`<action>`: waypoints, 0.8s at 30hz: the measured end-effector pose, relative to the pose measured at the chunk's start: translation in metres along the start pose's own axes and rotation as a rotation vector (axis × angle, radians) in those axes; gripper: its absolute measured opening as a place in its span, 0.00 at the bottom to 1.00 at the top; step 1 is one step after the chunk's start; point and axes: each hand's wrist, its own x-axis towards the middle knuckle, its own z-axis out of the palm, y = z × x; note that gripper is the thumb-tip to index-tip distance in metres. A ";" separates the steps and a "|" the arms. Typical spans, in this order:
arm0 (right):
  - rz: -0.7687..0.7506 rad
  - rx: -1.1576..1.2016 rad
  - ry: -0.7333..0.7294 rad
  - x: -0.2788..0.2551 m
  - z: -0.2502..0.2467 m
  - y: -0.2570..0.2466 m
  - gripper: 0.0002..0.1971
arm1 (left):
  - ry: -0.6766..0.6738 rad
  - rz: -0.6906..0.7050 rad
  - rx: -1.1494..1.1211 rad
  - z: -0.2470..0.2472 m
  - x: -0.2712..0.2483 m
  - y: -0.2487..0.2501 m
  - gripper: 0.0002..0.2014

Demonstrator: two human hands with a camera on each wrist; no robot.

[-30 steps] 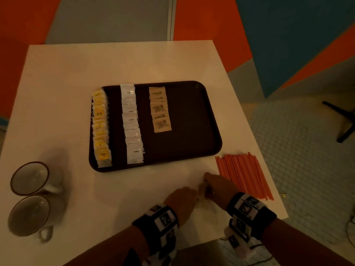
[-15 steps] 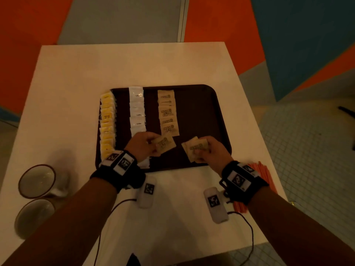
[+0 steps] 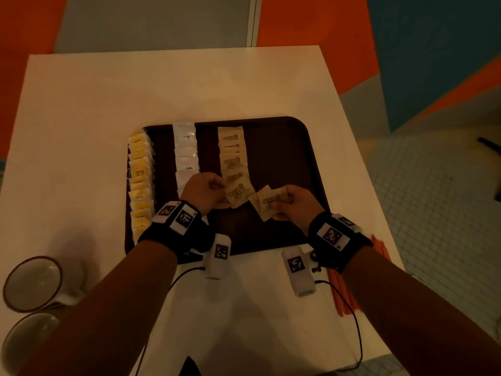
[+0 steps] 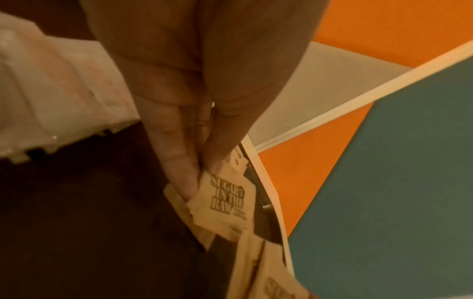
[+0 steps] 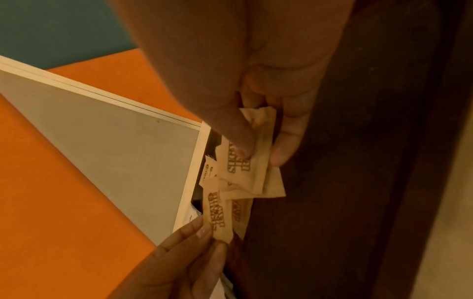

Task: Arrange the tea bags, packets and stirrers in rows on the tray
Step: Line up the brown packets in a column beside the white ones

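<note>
A dark brown tray (image 3: 303,164) on the white table holds a row of yellow tea bags (image 3: 141,183) at its left edge, then a row of white coffee packets (image 3: 185,156), then a row of brown sugar packets (image 3: 231,156). My left hand (image 3: 217,189) pinches one brown sugar packet (image 3: 238,195) (image 4: 225,204) at the near end of the sugar row. My right hand (image 3: 282,206) grips a small stack of brown sugar packets (image 3: 267,203) (image 5: 245,172) just above the tray's middle. Orange stirrers (image 3: 344,291) lie on the table beside my right wrist.
Two white mugs with dark rims (image 3: 31,283) (image 3: 25,337) stand at the table's near left. The tray's right half (image 3: 284,147) shows bare surface. The table edge (image 3: 349,147) drops to a tiled floor on the right.
Both hands rose from the table's near edge to over the tray, carrying sugar packets. The left hand has since brought its packet closer to the end of the sugar row.
</note>
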 end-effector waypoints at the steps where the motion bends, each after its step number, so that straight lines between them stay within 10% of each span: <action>1: 0.006 0.019 -0.004 0.000 -0.001 0.000 0.06 | 0.001 0.004 -0.011 0.000 0.001 0.001 0.04; 9: 0.039 0.111 -0.087 -0.004 0.015 -0.001 0.06 | 0.130 0.205 0.483 -0.004 -0.001 0.007 0.10; 14: 0.065 0.265 -0.131 -0.009 0.022 -0.006 0.07 | -0.126 0.098 0.158 0.002 -0.035 -0.002 0.06; 24: 0.083 0.375 0.073 -0.018 0.008 0.004 0.09 | 0.032 -0.092 -0.222 0.007 -0.039 -0.020 0.04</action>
